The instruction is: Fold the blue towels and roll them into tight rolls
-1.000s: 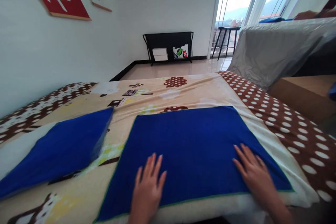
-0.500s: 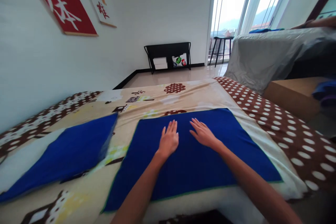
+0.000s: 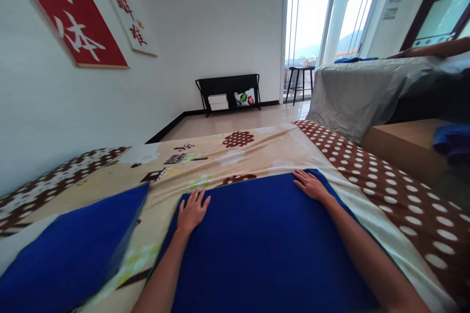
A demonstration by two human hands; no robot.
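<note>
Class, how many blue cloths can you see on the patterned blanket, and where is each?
2. The near cloth lies under the left hand and right hand; the other cloth lies to its left. More may be hidden beneath either.

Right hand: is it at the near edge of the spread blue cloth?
No, the right hand is at the far right corner of the blue cloth.

Blue cloth (image 3: 268, 249), thin green edging, spread flat on a patterned blanket (image 3: 270, 149), apparently smooth, near edge cut off.
</note>
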